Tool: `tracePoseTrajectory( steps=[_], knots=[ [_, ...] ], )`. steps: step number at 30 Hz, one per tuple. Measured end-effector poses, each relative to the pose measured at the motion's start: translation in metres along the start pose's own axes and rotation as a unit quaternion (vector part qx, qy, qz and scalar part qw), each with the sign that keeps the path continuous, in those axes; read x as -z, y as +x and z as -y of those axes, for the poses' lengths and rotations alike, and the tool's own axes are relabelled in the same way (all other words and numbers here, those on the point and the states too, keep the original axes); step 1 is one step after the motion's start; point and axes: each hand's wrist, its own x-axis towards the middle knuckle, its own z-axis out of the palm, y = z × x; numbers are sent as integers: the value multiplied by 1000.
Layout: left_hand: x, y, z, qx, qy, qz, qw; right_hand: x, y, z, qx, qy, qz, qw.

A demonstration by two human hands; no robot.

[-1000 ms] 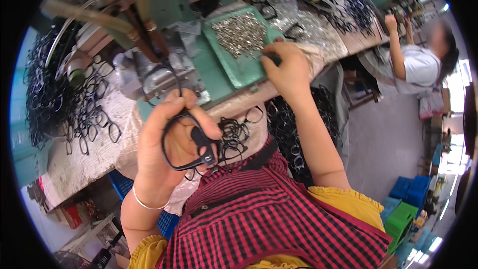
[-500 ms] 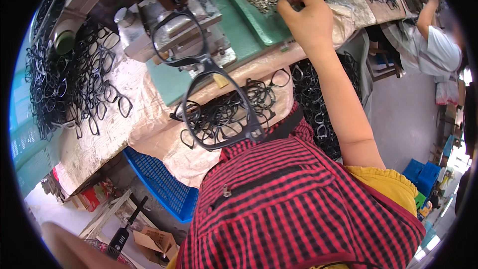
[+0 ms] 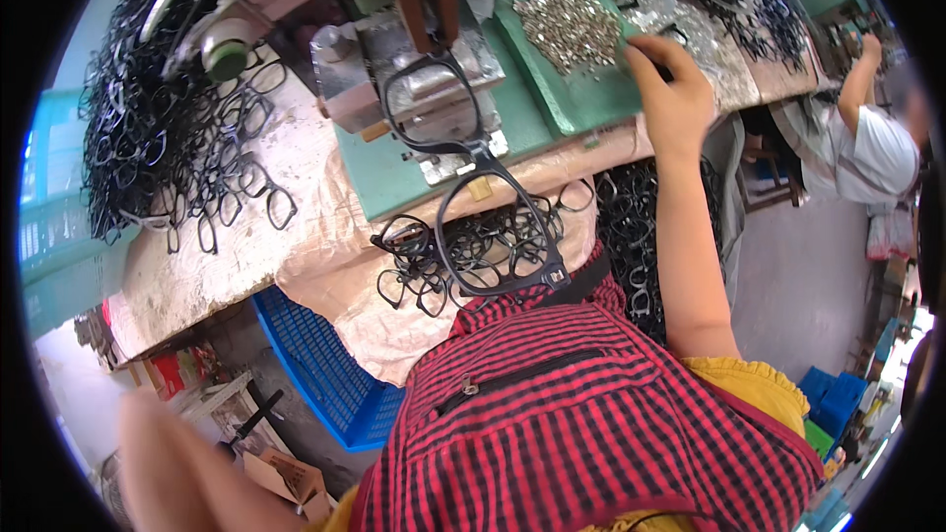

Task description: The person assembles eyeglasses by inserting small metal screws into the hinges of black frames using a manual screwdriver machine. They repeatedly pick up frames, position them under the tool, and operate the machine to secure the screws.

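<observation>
My right hand [image 3: 678,94] is at the right rim of a green tray [image 3: 581,120], its thumb and index finger pinched together. Whatever lies between the fingertips is too small to make out. A heap of small shiny metal pieces [image 3: 567,28] fills part of the tray. Left of it, a black eyeglass frame [image 3: 480,152] hangs tilted in front of a metal block [image 3: 379,39], its upper rim by two copper-coloured bars [image 3: 424,5]; neither hand touches it. A blurred bent left arm [image 3: 163,463] shows at the lower left; my left hand is out of sight.
Tangled black eyeglass frames [image 3: 148,128] are piled at the left of the bench, with more [image 3: 424,256] near my lap. A blue plastic basket [image 3: 325,374] is below the bench edge. Another person [image 3: 872,148] sits at the far right.
My view has shifted, so the bench things appear farther right and slightly lower. My right hand stays pinched and has moved from over the metal pieces to the tray's right rim.
</observation>
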Motion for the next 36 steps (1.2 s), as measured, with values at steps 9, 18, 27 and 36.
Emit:
tracePoseTrajectory(
  steps=[9,18,27,36],
  knots=[
    [-74,-160,102,358,260,312,841,-5,-6,76,112,170,146,968],
    [-147,-196,119,560,-55,-114,819,-73,-18,107,-20,393,152,907],
    [-136,-173,102,343,285,243,861,-53,-28,144,-86,444,216,865],
    [-128,-190,179,570,-214,-245,755,19,-1,28,-26,-182,169,968]
  ],
)
